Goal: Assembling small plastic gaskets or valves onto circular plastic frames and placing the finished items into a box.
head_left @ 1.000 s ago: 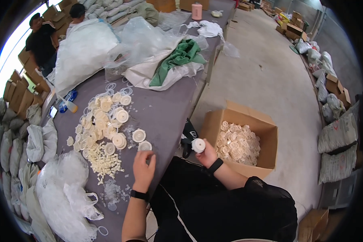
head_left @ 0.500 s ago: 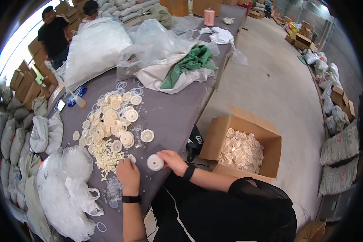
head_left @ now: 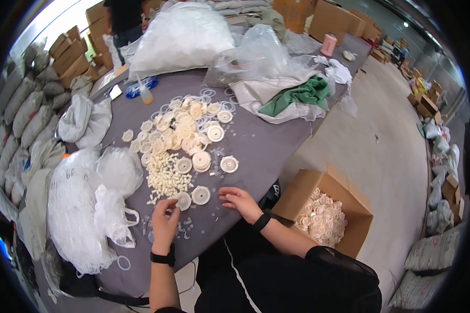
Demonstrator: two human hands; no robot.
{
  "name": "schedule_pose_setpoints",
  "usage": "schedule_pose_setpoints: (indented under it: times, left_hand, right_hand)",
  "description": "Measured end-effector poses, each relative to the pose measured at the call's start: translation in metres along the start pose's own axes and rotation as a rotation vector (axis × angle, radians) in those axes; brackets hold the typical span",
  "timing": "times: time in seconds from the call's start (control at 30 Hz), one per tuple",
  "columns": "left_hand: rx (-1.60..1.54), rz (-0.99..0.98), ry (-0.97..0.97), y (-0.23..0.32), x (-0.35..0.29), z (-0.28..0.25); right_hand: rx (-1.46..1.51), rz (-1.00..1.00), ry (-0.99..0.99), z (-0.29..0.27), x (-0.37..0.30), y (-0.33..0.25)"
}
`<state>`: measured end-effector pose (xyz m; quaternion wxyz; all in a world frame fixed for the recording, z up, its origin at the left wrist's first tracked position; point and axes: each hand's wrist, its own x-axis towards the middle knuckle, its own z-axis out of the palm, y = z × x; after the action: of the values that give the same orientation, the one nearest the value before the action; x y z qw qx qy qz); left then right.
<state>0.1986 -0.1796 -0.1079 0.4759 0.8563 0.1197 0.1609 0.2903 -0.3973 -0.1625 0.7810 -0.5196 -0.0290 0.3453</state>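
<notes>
My left hand (head_left: 165,224) is at the near edge of the parts pile, with its fingers and thumb closed at the rim of a round cream plastic disc (head_left: 182,201). Just right of that disc, a second round disc (head_left: 200,195) with a small centre hole lies on the table. My right hand (head_left: 240,203) hovers to the right of it, fingers apart and holding nothing. Beyond my hands are a heap of cream discs (head_left: 185,128), a mound of small cream pegs (head_left: 167,173) and a single disc (head_left: 228,164). Small clear rings (head_left: 185,225) are scattered beside my left wrist.
A cardboard box (head_left: 355,208) with many cream parts stands on the floor to the right. Clear plastic bags (head_left: 75,214) lie on the left of the grey table (head_left: 256,143). A large white sack (head_left: 183,39), green cloth (head_left: 297,97) and a small bottle (head_left: 146,95) are farther back.
My right hand has let go of a disc, now on the table, and opened. My left hand stays near the pegs, its disc now more visible. The view has swung left.
</notes>
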Motion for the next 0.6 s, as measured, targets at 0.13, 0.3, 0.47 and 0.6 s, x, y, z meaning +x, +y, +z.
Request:
schedule_pose_setpoints:
  times: [0.13, 0.3, 0.47, 0.6]
  left_hand:
    - [0.102, 0.035, -0.032, 0.009, -0.001, -0.008]
    - [0.415, 0.124, -0.029, -0.005, 0.002, 0.003]
    - [0.371, 0.334, -0.12, -0.008, 0.012, 0.003]
    - [0.465, 0.395, -0.201, -0.027, 0.015, 0.007]
  right_hand:
    - [-0.258, -0.114, 0.021, 0.02, 0.001, 0.001]
    - [-0.531, -0.286, -0.02, 0.043, 0.004, 0.012]
    - [-0.121, -0.116, 0.035, 0.03, 0.001, 0.016]
    - [-0.105, -0.148, -0.005, 0.028, 0.0, 0.026]
